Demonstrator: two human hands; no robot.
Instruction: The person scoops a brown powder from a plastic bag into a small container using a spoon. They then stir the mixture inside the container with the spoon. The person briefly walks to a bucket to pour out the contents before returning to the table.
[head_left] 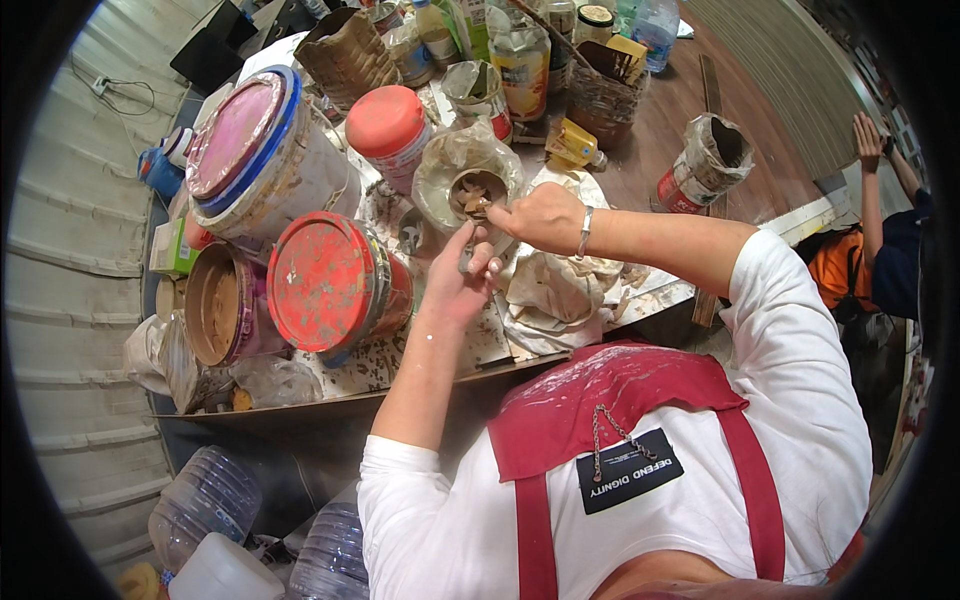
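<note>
A container lined with crumpled, pale plastic film (pixel 440 170) stands by the table's front edge, brown paste-like stuff (pixel 474 192) showing in its round mouth. Over the mouth's right rim my right hand (pixel 540 216) is curled, a bracelet at its wrist; whatever its fingers pinch is hidden. Just below the rim, my left hand (pixel 465 270) has its palm turned up and its fingers curled. A small greyish thing shows between those fingers, too small to name. Stained, crumpled cloth or paper (pixel 555 295) lies on the table right beside my hands.
Left of my hands stand a red-lidded bucket (pixel 325 280), a red-topped jar (pixel 385 122), a large white bucket (pixel 300 180) and a tub of brown paste (pixel 213 305). Bottles and cut containers crowd the back. A yellow bottle (pixel 575 145) lies nearby. Another person's arms (pixel 870 180) show far right.
</note>
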